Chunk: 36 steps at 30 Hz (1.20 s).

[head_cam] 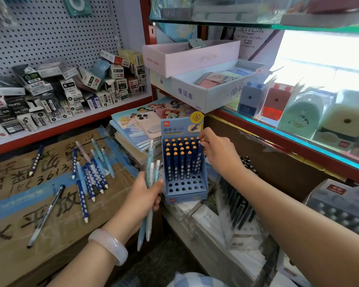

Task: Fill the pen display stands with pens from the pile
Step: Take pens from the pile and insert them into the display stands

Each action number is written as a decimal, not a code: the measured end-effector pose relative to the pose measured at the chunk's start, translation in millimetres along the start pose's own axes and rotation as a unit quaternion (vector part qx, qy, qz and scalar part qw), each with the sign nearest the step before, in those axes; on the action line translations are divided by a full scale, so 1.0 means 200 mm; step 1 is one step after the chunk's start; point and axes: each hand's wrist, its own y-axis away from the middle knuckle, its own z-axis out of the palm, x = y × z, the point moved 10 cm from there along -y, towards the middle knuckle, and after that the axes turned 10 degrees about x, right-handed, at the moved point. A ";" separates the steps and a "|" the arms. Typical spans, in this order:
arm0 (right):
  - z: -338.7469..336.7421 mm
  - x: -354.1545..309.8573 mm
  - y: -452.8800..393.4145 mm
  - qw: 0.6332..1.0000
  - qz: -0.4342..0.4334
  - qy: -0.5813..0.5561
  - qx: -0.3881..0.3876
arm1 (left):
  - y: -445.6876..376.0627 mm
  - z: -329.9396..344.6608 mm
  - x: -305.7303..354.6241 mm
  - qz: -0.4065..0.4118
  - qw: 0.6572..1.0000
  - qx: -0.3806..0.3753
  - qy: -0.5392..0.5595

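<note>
A blue cardboard pen display stand (186, 188) sits on stacked goods in the middle, its back rows filled with dark blue pens with orange caps and its front holes bare. My right hand (218, 151) pinches the top of a dark blue pen (199, 157) at the stand's right side. My left hand (142, 194) grips a bundle of light blue pens (150, 162) upright, just left of the stand. A pile of pens (90, 175), dark blue dotted and pale blue, lies on the cardboard box (50, 204) to the left.
A clear pen (47, 214) and one stray dotted pen (36, 160) lie apart on the box. A phone (148, 123) rests on notebooks behind the stand. A shelf of small boxes (60, 90) stands left; a glass counter with sharpeners (276, 102) runs right.
</note>
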 end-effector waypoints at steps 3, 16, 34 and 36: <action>0.00 -0.03 0.00 1.000 -0.020 0.010 -0.009 | 0.01 0.00 0.01 0.001 1.000 -0.005 0.006; 0.07 0.10 0.01 0.987 0.130 -0.091 0.002 | 0.02 0.02 0.00 -0.008 1.000 -0.014 0.004; 0.03 0.05 0.08 0.987 0.151 -0.058 0.007 | 0.03 0.05 0.03 0.000 0.999 -0.027 0.019; 0.06 -0.04 0.13 0.970 0.165 -0.175 -0.028 | 0.05 0.07 0.05 0.010 0.999 -0.038 0.019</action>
